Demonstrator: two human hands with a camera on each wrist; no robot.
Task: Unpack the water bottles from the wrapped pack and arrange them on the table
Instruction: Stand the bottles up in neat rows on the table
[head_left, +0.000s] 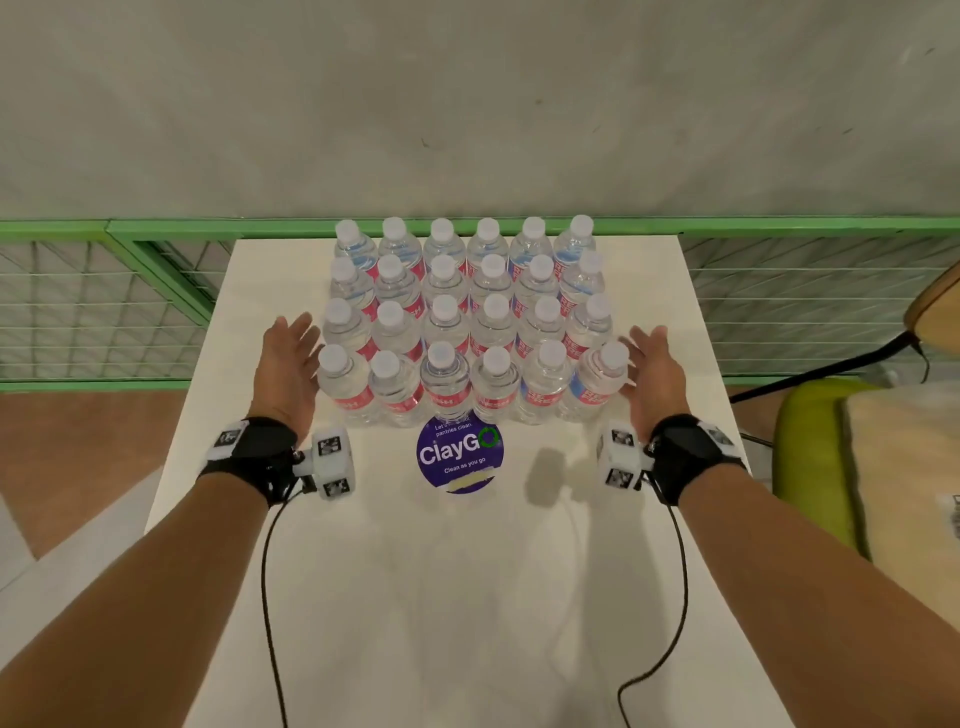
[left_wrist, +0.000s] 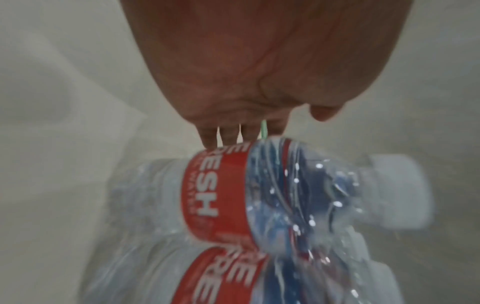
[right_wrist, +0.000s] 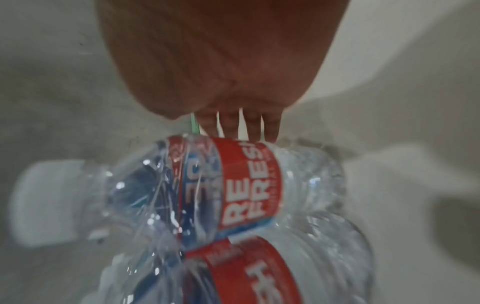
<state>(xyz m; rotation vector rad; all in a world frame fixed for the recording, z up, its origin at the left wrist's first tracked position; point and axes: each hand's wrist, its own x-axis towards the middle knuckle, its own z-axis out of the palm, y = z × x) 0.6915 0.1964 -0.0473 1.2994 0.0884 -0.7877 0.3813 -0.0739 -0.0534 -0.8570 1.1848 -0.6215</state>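
Several clear water bottles (head_left: 465, 317) with white caps and red labels stand upright in a tight block of rows on the white table (head_left: 363, 597). My left hand (head_left: 288, 358) is flat and straight-fingered against the block's left side, beside the near-left bottle (head_left: 344, 387). My right hand (head_left: 652, 369) mirrors it at the right side, beside the near-right bottle (head_left: 597, 384). The left wrist view shows the left hand's fingers (left_wrist: 207, 137) behind a red-labelled bottle (left_wrist: 215, 195). In the right wrist view the fingers (right_wrist: 270, 127) reach past another labelled bottle (right_wrist: 249, 185). No wrapping is visible.
A round purple "ClayGo" sticker (head_left: 460, 457) lies on the table just in front of the block. A green-framed wire fence (head_left: 104, 301) runs behind the table. A green chair with a cream cushion (head_left: 852, 478) stands at the right. Cables (head_left: 267, 597) trail from both wrists.
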